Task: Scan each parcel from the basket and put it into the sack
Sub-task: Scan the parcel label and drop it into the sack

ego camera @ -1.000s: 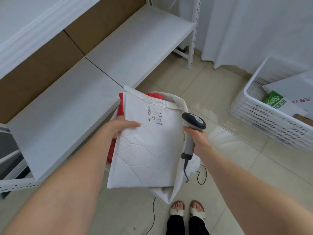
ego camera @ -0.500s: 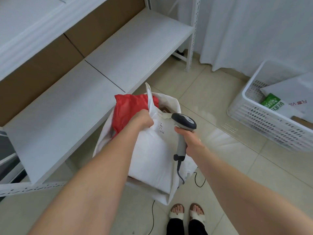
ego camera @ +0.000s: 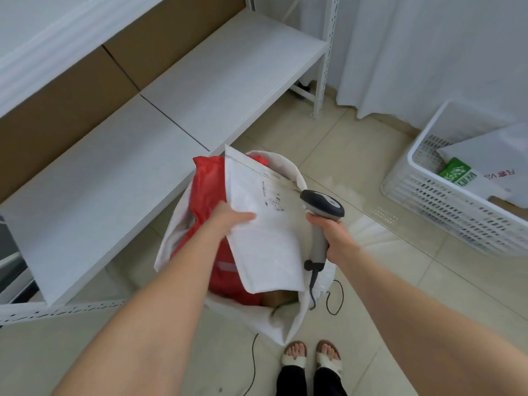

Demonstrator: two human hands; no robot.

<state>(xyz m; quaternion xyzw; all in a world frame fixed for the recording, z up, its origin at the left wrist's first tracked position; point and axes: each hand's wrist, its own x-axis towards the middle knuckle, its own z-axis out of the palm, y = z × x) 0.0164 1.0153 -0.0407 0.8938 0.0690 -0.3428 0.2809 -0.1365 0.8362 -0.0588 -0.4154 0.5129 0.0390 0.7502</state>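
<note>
Head view. Pinches the white padded parcel (ego camera: 265,241) by its edge with the left hand (ego camera: 228,221), thumb flat on top, tilted over the mouth of the open white sack (ego camera: 257,318), against a red bag (ego camera: 205,192) inside. Grips a scanner (ego camera: 321,205) in the right hand (ego camera: 334,235), fingers curled round the handle, just right of the parcel. Farther right of that hand, on pale tiled floor (ego camera: 400,295): white basket (ego camera: 445,212) holding more parcels. Left of the left hand: white shelving (ego camera: 114,190). Beyond both hands: white curtain (ego camera: 428,52).

Pale beige tiled floor (ego camera: 328,144), a low white metal shelf rack (ego camera: 228,81) backed by brown board (ego camera: 57,115), and a white curtain (ego camera: 428,52) behind
</note>
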